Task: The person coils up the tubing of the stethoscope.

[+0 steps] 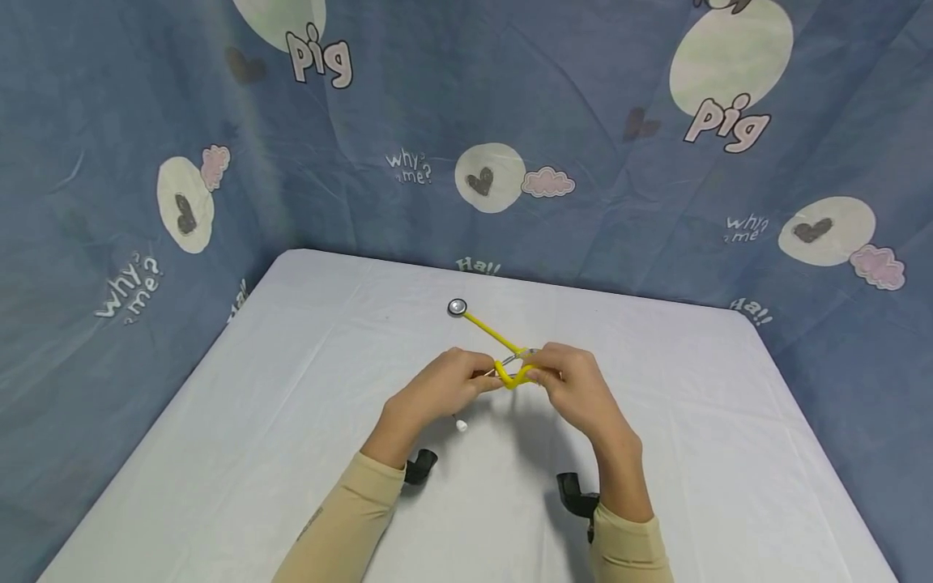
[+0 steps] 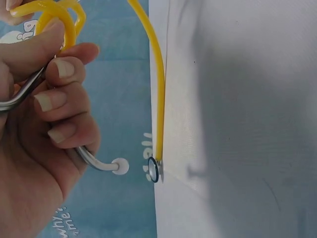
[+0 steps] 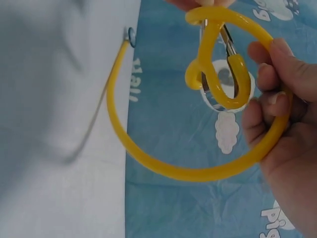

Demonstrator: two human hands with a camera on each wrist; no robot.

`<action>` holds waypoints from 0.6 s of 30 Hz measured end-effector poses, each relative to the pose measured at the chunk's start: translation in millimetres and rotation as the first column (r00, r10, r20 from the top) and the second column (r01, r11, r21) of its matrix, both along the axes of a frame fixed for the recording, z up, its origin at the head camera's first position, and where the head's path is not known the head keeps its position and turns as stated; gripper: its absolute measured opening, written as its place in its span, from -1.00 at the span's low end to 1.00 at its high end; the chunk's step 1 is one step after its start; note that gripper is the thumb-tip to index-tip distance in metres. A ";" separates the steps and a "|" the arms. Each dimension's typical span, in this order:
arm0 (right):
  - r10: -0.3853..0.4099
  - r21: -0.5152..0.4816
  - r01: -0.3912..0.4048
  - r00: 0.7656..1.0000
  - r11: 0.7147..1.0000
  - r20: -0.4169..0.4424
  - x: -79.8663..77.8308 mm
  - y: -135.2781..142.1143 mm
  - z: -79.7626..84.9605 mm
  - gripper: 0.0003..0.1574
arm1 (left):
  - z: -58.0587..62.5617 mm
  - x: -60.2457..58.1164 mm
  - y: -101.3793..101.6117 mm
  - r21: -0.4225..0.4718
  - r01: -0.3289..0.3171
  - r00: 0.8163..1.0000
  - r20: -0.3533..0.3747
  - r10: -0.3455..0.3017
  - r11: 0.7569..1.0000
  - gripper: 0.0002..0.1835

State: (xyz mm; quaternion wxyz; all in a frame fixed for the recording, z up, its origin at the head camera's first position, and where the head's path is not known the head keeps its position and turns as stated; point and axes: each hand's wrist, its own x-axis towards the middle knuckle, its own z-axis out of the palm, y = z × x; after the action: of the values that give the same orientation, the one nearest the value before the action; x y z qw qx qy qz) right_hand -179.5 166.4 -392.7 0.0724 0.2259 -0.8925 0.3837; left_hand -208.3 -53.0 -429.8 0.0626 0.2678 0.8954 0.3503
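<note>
Both hands hold a stethoscope with yellow tubing (image 1: 513,379) over the middle of the table. My left hand (image 1: 448,385) grips its metal ear tubes (image 2: 91,159), fingers curled round them. One white eartip (image 2: 120,166) sticks out below that hand. My right hand (image 1: 579,393) pinches the yellow tubing, which makes a wide curve (image 3: 193,173) in the right wrist view. Close to the left fingertips the tubing is looped around the metal tubes. Away from the hands, the round chest piece (image 1: 457,307) lies toward the table's far side, at the tubing's end.
A white cloth covers the table (image 1: 291,405). Behind it hangs a blue printed curtain (image 1: 583,210), which also runs along the left side. Black wrist-worn pieces (image 1: 577,495) show at both sleeves.
</note>
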 end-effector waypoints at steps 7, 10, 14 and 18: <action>-0.028 -0.035 0.027 0.999 0.999 -0.025 0.4 1.8 -0.6 -0.87 | 0.6 0.3 0.6 0.010 0.060 0.998 0.024 -0.061 0.998 -0.70; -0.033 -0.072 0.032 0.999 0.997 -0.017 0.6 4.2 -0.3 -0.88 | 1.3 1.6 1.5 0.009 0.081 0.996 0.038 -0.081 0.997 -0.70; -0.035 -0.149 0.037 0.999 0.988 0.015 1.1 8.1 1.9 -0.88 | 2.8 4.0 4.0 0.027 0.123 0.990 0.060 -0.124 0.992 -0.73; -0.021 -0.212 0.029 0.999 0.977 0.040 1.1 12.2 4.3 -0.84 | 5.2 6.1 7.0 0.064 0.165 0.981 0.091 -0.170 0.984 -0.77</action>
State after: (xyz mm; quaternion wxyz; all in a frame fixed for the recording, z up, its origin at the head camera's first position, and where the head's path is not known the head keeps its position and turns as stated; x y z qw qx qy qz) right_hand -178.5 178.6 -388.4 0.0841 0.1986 -0.8504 0.4800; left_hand -202.1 -46.0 -424.5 0.1271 0.3267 0.8554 0.3814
